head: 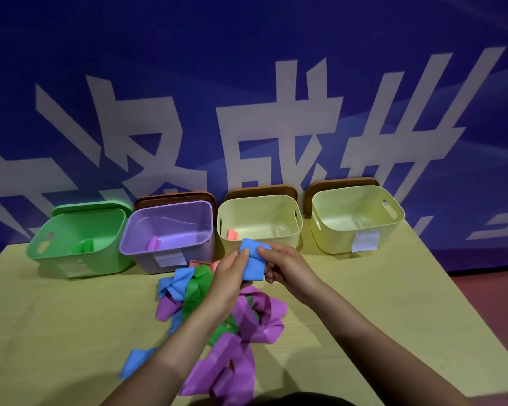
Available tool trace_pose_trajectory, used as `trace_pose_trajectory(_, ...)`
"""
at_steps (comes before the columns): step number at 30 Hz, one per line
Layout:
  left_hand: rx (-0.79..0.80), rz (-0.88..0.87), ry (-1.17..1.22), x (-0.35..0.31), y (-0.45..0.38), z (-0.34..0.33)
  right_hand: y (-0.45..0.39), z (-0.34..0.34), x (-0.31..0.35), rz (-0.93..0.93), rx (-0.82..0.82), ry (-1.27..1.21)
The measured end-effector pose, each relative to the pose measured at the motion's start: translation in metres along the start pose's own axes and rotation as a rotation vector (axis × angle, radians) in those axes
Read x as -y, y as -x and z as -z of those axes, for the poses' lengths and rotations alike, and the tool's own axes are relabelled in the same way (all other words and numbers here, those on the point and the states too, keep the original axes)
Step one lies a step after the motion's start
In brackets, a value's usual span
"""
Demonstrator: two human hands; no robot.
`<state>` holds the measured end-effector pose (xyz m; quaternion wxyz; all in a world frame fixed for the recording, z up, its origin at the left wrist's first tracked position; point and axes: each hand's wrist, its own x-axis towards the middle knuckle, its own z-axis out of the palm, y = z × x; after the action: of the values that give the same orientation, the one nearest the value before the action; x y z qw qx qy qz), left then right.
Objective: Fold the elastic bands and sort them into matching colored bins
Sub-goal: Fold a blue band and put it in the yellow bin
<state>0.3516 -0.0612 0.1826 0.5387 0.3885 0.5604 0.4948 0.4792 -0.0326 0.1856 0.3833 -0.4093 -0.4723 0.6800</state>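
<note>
the table (71, 317) is seen carrying everything, and places are given here from the purple bin (170, 247) in the row along its far edge. a green bin (79, 244) stands just left of the purple bin, a first pale yellow bin (285, 212) just right of it, and a second pale yellow bin (358, 224) further right still. a lid is propped behind each bin. one folded band is seen lying in the green bin, in the purple bin and in the first pale yellow bin; the second pale yellow bin shows none.

in front of the purple bin, nearer the person, a loose pile of bands (217, 317) in purple, green, blue and pink is left on the table, so most of the sorting is judged not yet done.

above that pile, in front of the first pale yellow bin, a blue band (254, 262) is held off the table between both hands. the left hand (232, 273) is closed on it, thumb pressed to its top left edge; the right hand (285, 265) is clamped on its right edge with thumb and curled fingers.

the folding step is judged to be in hand, with the band already doubled into a short flat packet. next, a tidy final fold is called for, then a carry to a blue bin; none is visible, so the second pale yellow bin is the likely guess.
</note>
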Motion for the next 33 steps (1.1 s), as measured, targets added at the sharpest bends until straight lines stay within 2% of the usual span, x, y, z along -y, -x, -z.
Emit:
trace_pose_trajectory(5, -0.085, 0.088, 0.204, 0.001, 0.002, -0.001, 0.000, -0.004, -0.006, 0.105, -0.112, 0.030)
trace_pose_trajectory(10, -0.032, 0.165, 0.193, -0.004, 0.007, -0.007, 0.002, -0.010, -0.015, 0.207, -0.225, 0.120)
trace_pose_trajectory(13, -0.044, 0.180, 0.220, -0.003, 0.007, -0.003, 0.003, -0.009, -0.022, 0.304, -0.285, 0.282)
trace_pose_trajectory(17, -0.067, 0.228, 0.274, -0.003, 0.007, 0.003, 0.001, 0.004, -0.028, 0.430, -0.206, 0.582)
trace_pose_trajectory(21, -0.048, 0.197, 0.253, -0.002, 0.009, 0.005, 0.001, 0.016, -0.026, 0.500, -0.077, 0.683)
trace_pose_trajectory(26, -0.036, 0.223, 0.291, -0.003, 0.008, 0.003, 0.007, 0.022, -0.022, 0.539, -0.018, 0.724)
trace_pose_trajectory(29, -0.008, 0.241, 0.291, -0.006, 0.007, 0.002, 0.013, 0.020, -0.022, 0.572, -0.073, 0.752)
trace_pose_trajectory(33, 0.057, 0.155, 0.254, -0.004, 0.011, 0.001, 0.017, 0.013, -0.022, 0.554, -0.168, 0.685)
